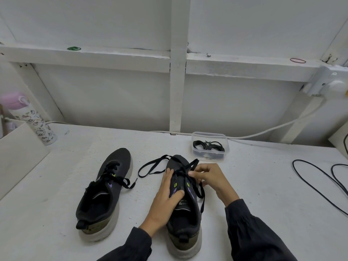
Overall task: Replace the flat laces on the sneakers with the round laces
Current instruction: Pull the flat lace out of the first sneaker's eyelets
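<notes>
Black flat lace (203,196): pinching it in the curled right hand (209,178), pressing the sneaker (185,223) under the flat left hand (165,196), easing rows out evenly, leaving round laces (209,145) beyond the right hand.

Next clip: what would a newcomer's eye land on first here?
The sneaker in the centre foreground draws the eye: the left hand presses on its tongue area while the right hand pinches the loosened flat lace. A second sneaker lies to its left, laced, and a clear container of black laces sits behind.
</notes>
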The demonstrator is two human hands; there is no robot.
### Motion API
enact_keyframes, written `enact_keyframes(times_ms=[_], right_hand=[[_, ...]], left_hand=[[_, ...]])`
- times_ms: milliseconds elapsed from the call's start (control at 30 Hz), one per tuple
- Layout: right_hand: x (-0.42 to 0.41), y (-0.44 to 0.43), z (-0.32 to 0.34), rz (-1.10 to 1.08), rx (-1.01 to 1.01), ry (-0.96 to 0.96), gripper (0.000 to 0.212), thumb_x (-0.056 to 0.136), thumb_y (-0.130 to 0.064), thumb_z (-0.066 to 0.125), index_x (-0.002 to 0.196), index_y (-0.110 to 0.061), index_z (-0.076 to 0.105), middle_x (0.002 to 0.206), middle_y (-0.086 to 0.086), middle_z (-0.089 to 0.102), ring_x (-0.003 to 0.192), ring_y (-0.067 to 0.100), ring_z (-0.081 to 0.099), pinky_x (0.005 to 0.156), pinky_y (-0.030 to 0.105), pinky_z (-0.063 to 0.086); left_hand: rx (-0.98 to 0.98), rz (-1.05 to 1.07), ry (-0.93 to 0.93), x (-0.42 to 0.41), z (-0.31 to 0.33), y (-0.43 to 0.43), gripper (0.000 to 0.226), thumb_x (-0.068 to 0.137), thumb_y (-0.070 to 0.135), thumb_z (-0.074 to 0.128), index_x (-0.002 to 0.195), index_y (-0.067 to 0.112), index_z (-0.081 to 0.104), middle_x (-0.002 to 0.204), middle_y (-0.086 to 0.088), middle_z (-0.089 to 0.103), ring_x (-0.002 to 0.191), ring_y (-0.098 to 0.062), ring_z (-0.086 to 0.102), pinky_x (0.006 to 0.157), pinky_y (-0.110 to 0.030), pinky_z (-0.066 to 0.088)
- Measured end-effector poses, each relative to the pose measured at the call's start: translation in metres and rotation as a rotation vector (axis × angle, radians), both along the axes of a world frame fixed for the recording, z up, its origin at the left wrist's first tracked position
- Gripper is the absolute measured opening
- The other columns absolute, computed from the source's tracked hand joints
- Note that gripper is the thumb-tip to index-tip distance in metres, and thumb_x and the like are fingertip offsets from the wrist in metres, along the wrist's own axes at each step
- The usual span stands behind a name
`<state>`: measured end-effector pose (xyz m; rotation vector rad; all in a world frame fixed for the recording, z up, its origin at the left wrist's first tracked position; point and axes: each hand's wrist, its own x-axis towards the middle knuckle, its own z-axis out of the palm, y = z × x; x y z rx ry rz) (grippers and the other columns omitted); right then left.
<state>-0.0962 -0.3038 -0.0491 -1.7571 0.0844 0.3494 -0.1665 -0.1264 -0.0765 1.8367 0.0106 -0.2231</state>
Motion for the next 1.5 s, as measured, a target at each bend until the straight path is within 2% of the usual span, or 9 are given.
enact_keyframes(times_ms=[200, 300, 500, 667, 900, 1033, 1200, 1433, 1500], right_hand=[[0.014, 0.001, 0.011, -0.215, 0.052, -0.04, 0.021, 0.094, -0.004, 0.06, 0.074, -0.009, 0.051, 0.07, 0.004, 0.053, 0.055, 0.014, 0.055, 0.045, 0.021, 0.042], [0.02, -0.006, 0.017, -0.365, 0.138, -0.087, 0.011, 0.095, -0.009, 0.059, 0.085, -0.008, 0.055, 0.078, 0.003, 0.054, 0.056, 0.013, 0.054, 0.049, 0.024, 0.041], [0.005, -0.008, 0.011, 0.014, -0.059, 0.051, 0.031, 0.079, -0.022, 0.08, 0.091, 0.004, 0.069, 0.073, 0.005, 0.063, 0.054, 0.01, 0.053, 0.048, 0.018, 0.037], [0.002, 0.0, 0.004, 0.006, -0.116, -0.032, 0.013, 0.082, -0.008, 0.074, 0.075, -0.002, 0.064, 0.07, 0.012, 0.058, 0.057, 0.016, 0.051, 0.047, 0.019, 0.035], [0.015, -0.01, 0.02, -0.458, 0.111, -0.165, 0.016, 0.094, -0.01, 0.06, 0.079, -0.007, 0.054, 0.077, 0.008, 0.054, 0.055, 0.015, 0.05, 0.047, 0.024, 0.033], [0.005, -0.004, 0.015, -0.12, -0.034, -0.005, 0.026, 0.083, -0.029, 0.076, 0.085, -0.004, 0.067, 0.072, -0.001, 0.062, 0.053, 0.012, 0.053, 0.045, 0.02, 0.034], [-0.001, 0.006, 0.005, -0.019, -0.084, -0.066, 0.014, 0.08, -0.012, 0.078, 0.072, -0.01, 0.066, 0.061, 0.002, 0.06, 0.051, 0.012, 0.052, 0.042, 0.017, 0.034], [0.02, -0.01, 0.013, -0.505, 0.141, -0.172, 0.012, 0.094, -0.013, 0.062, 0.097, -0.001, 0.061, 0.083, 0.011, 0.057, 0.052, 0.015, 0.05, 0.042, 0.022, 0.035], [0.018, -0.012, 0.016, -0.444, 0.132, -0.117, 0.021, 0.093, -0.019, 0.064, 0.099, 0.001, 0.06, 0.083, 0.01, 0.058, 0.05, 0.015, 0.049, 0.04, 0.022, 0.034]], left_hand=[[0.012, -0.016, 0.004, -0.001, 0.001, 0.002, 0.087, 0.073, 0.059, 0.049, 0.15, 0.04, 0.015, 0.161, 0.02, 0.008, 0.147, 0.001, 0.011, 0.122, -0.036, 0.017], [0.014, -0.017, 0.01, -0.002, 0.001, 0.003, 0.088, 0.072, 0.061, 0.049, 0.151, 0.041, 0.014, 0.16, 0.021, 0.007, 0.147, 0.001, 0.011, 0.122, -0.037, 0.018], [0.023, 0.001, -0.001, -0.002, 0.001, 0.0, 0.079, 0.08, 0.047, 0.05, 0.15, 0.041, 0.013, 0.161, 0.018, 0.007, 0.147, -0.001, 0.011, 0.122, -0.037, 0.017], [0.038, -0.01, -0.007, -0.001, 0.001, 0.001, 0.079, 0.081, 0.047, 0.049, 0.151, 0.04, 0.013, 0.161, 0.019, 0.008, 0.147, 0.0, 0.011, 0.122, -0.036, 0.016], [0.056, -0.014, -0.006, -0.001, 0.0, 0.002, 0.081, 0.08, 0.049, 0.049, 0.152, 0.036, 0.014, 0.161, 0.018, 0.008, 0.147, 0.0, 0.011, 0.122, -0.036, 0.016], [0.058, -0.003, -0.019, -0.001, 0.001, -0.001, 0.079, 0.084, 0.045, 0.05, 0.153, 0.035, 0.012, 0.161, 0.017, 0.008, 0.147, -0.001, 0.01, 0.123, -0.035, 0.015], [0.065, -0.013, -0.037, 0.0, -0.002, 0.0, 0.069, 0.098, 0.025, 0.053, 0.153, 0.034, 0.012, 0.162, 0.016, 0.007, 0.148, -0.002, 0.009, 0.123, -0.036, 0.014], [0.06, -0.015, -0.022, -0.001, -0.001, 0.001, 0.079, 0.084, 0.047, 0.049, 0.153, 0.036, 0.013, 0.161, 0.019, 0.005, 0.147, 0.001, 0.008, 0.123, -0.035, 0.014], [0.06, -0.013, -0.027, -0.001, -0.001, 0.001, 0.078, 0.085, 0.046, 0.049, 0.153, 0.036, 0.012, 0.161, 0.019, 0.004, 0.147, 0.001, 0.008, 0.123, -0.035, 0.014]])
